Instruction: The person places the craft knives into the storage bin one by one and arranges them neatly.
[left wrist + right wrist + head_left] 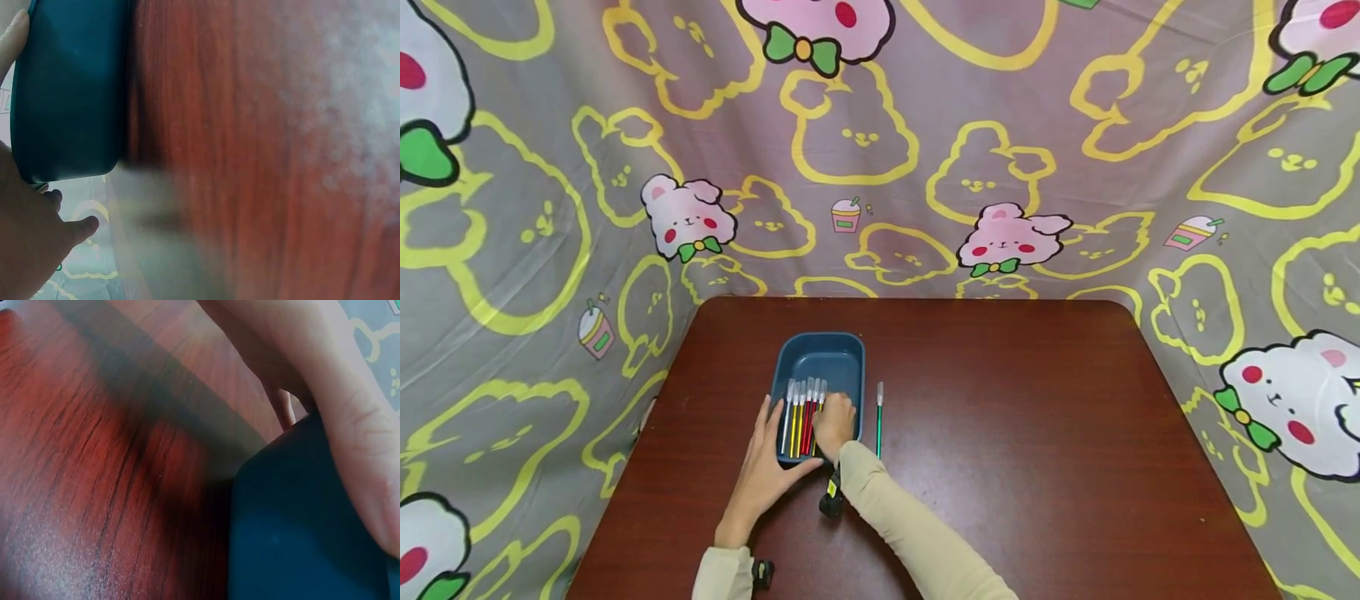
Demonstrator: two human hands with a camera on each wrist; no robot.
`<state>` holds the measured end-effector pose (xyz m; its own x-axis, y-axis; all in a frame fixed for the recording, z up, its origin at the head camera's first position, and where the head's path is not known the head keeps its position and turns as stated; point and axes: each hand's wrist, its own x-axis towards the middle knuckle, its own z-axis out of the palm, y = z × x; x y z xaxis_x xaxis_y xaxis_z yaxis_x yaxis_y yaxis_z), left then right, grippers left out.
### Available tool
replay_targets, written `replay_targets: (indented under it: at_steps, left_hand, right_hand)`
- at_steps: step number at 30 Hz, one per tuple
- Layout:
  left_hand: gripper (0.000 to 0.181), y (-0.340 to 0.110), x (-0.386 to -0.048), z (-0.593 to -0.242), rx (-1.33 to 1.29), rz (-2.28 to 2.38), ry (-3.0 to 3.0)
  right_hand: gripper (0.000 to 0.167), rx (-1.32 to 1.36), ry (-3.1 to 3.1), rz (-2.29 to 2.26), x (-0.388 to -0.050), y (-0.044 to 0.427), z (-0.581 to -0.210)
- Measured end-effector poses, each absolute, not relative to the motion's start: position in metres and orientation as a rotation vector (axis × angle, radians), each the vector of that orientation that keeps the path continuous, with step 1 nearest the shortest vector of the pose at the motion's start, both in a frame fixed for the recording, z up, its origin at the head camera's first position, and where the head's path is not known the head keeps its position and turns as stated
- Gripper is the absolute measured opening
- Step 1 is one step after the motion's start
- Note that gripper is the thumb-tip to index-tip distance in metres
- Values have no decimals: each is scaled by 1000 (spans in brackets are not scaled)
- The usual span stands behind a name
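Observation:
In the head view, a blue tray (826, 343) stands on the brown table. Several slim pen-like sticks (802, 421) with clear caps lie side by side in it, their barrels silver, gold and red. My left hand (765, 471) rests against the tray's left and near sides, fingers straight and thumb spread. Inside the right part of the tray is my right hand (836, 425), fingers bent down beside the rightmost sticks; its fingertips are hidden. The right wrist view shows my right thumb (369, 450) over the tray's rim. A green stick (879, 425) lies outside, right of the tray.
The brown table (1015, 433) extends widely to the right of the tray. A patterned curtain (895, 192) stands behind the table and along both sides. Small black devices, one a wrist camera (831, 503), sit at both wrists.

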<state>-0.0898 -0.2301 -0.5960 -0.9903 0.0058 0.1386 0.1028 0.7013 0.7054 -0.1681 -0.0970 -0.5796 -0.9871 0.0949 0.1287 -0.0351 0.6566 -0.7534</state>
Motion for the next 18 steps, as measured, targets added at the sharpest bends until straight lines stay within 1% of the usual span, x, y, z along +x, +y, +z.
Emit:
replay_targets:
  at_steps: [5, 14, 18]
  left_hand:
    - [124, -230, -90, -597, -113, -1153, -2764]
    - [125, -230, -90, -597, -106, -1164, -2769]
    - [125, -230, -90, -597, -94, -1164, -2778]
  right_hand:
    - [9, 12, -2722, 1184, -167, -96, -578]
    - [11, 14, -2711, 1205, -166, -92, -575]
    - [23, 17, -2683, 1271, -167, -87, -571]
